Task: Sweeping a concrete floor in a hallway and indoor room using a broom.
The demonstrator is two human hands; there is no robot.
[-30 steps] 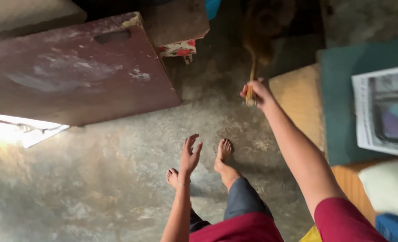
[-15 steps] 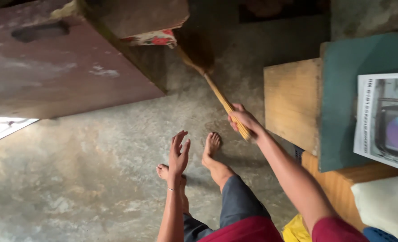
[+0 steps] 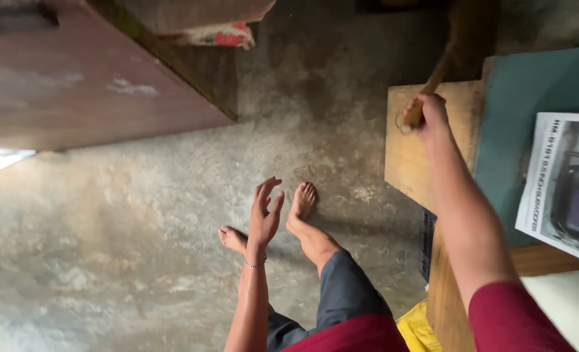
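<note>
A barefoot person grips a broom over a concrete floor.

The right hand [image 3: 428, 112] has fingers wrapped tight round the broom [image 3: 440, 68] handle, above a wooden board [image 3: 406, 156]. The left hand [image 3: 264, 213] hangs empty, fingers spread, above the feet [image 3: 300, 202].

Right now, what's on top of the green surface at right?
A printed paper sheet with a screen picture lies on the green surface. What the sheet covers cannot be seen. The right hand grips a broom handle beside it.
</note>
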